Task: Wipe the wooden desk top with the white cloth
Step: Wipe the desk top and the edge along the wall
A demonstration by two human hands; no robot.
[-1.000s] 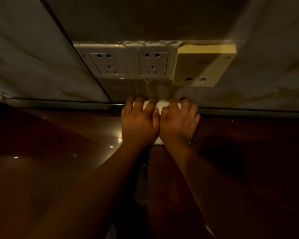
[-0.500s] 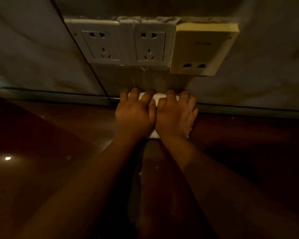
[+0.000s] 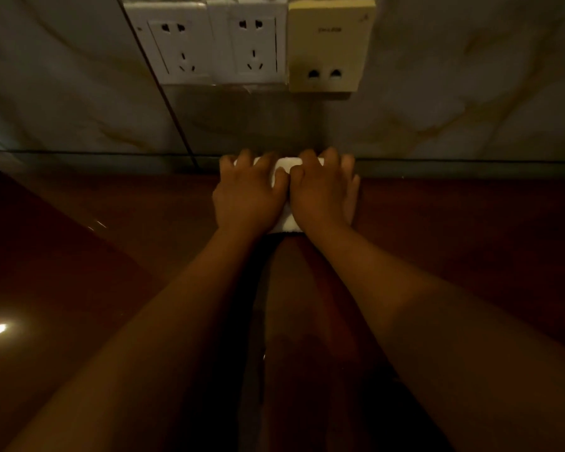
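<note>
White cloth (image 3: 282, 166) under both hands

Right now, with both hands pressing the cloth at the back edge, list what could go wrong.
1. The left hand and right hand press the white cloth flat against the wall's foot; a harder push could jam fingertips there.
2. If the cloth is damp, lifting it risks touching the open wall sockets directly above.
3. The dim desk top hides streaks, so patches may be missed.

Left hand (image 3: 247, 199) and right hand (image 3: 322, 195): bare. Forearms bare to frame edge, no sleeves, rings, watch or gloves visible.
</note>
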